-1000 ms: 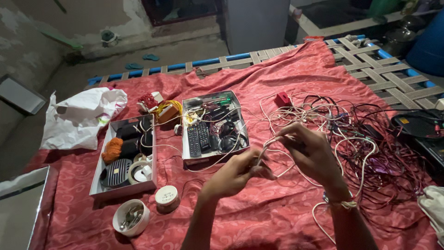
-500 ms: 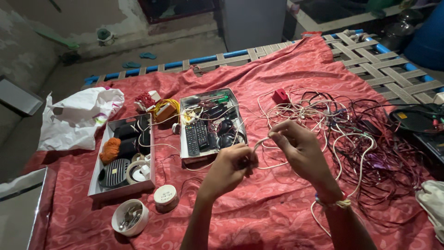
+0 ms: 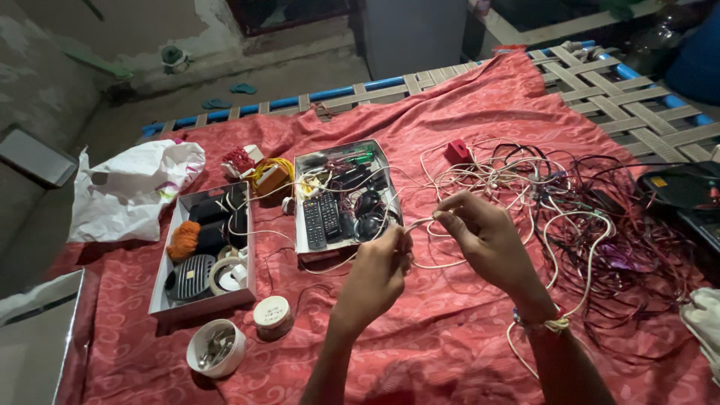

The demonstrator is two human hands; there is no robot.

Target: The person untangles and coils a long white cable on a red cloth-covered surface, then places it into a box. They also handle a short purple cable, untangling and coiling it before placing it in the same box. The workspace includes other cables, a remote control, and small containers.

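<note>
Head view: the person's left hand (image 3: 381,271) is pinching a white cable (image 3: 421,222) between closed fingers, and the right hand (image 3: 486,241) is gripping the same cable just beside it, fingertips clamped on the short stretch running between the two hands. Both hands are hovering over the middle of the red cloth (image 3: 420,330) covering the woven cot. The cable is trailing right into a tangle of wires (image 3: 570,202) lying toward the cloth's right edge. A box of remotes (image 3: 341,202) is sitting just behind the left hand. A second box (image 3: 206,251), a round white cap (image 3: 271,311) and a small bowl (image 3: 216,348) are resting toward the left edge.
</note>
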